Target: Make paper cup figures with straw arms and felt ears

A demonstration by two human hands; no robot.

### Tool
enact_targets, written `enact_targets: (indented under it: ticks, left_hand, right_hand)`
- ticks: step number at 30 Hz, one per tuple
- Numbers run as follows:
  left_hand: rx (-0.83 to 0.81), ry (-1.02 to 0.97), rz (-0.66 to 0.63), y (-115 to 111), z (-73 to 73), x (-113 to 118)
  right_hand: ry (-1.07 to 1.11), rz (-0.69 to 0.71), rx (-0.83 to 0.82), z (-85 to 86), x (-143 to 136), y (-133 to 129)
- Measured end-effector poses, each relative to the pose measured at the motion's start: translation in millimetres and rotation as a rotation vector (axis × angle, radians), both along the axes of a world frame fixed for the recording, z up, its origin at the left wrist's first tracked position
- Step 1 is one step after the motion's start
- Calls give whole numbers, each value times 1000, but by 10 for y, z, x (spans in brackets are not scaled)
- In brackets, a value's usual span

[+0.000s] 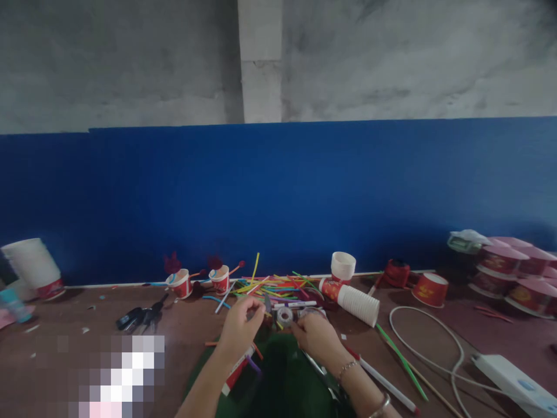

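While both hands pinch it | tape roll (pixel 285 315) between left hand (pixel 239 324), right hand (pixel 314 332)

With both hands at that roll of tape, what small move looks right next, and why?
Probably pull a short strip off the tape roll. The left hand and right hand pinch at either side of it, and the coloured sticks lie loose just behind.

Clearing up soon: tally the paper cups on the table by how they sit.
Decorated red cups standing upright: 2
Upside-down red cup: 1
Cup stacks lying on their side: 2
Upright white cup stack: 1
Total: 6 cups or stacks; the bowls at far right are not counted.
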State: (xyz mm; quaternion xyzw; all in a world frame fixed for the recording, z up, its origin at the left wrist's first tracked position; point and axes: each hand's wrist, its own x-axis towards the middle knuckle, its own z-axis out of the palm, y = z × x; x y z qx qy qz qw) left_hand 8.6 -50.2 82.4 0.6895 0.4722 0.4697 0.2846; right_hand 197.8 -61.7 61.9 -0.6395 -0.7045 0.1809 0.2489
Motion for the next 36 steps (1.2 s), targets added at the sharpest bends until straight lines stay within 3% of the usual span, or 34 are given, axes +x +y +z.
enact_targets:
  ticks: [3,7,9,14,21,24,28,32,36]
  left_hand:
    - [61,101,-38,31,14,-103]
    - [135,204,-132,54,23,-94]
    - [126,191,-153,106,20,-80]
    - [-154,123,-122,407,-83,-221]
    - [-477,91,-110,721,-462,-373]
    - [-556,18,-167,678,-460,-334]
    - [-542,-150,-214,488,-295,-239]
    - [-496,-270,-182,276,-182,-94]
    - [-454,-356,-157,187,-183,40]
  right_hand:
    - [-32,45,67,-53,-14,3]
    - [405,162,108,13,-193,65]
    - [541,154,86,52,-280,124]
    - [709,-9,76,-28,-323,290]
    - [851,-114,-69,-280,-302,360]
    - [922,-140,-113,-304,-313,358]
    - [989,-166,-116,-257,-294,380]
    - [1029,-146,-112,-175,-259,371]
    - [1054,-98,-103,-108,-245,310]
